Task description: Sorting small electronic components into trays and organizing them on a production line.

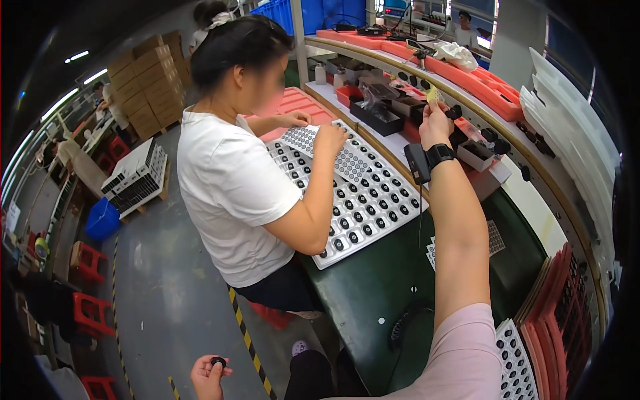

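Low on the left, my left hand [208,377] pinches a small round black part [218,362] between thumb and fingers. My right arm stretches far forward to the shelf, a black band [440,155] and small black box [417,164] at its wrist. The fingers of my right hand [435,125] are closed beside a crumpled yellow piece [435,95] and a black round part [456,112]; what they grip is unclear. Left of this arm, a white tray [368,245] holds rows of black parts. A co-worker's hands hold a sheet of round stickers [351,165] over it.
The co-worker in a white shirt [230,180] stands close on my left. Open boxes [377,119] line the shelf. A green tabletop [360,300] carries loose sticker sheets [495,238] and a coiled cable [400,327]. Red trays [543,320] are stacked upright at right.
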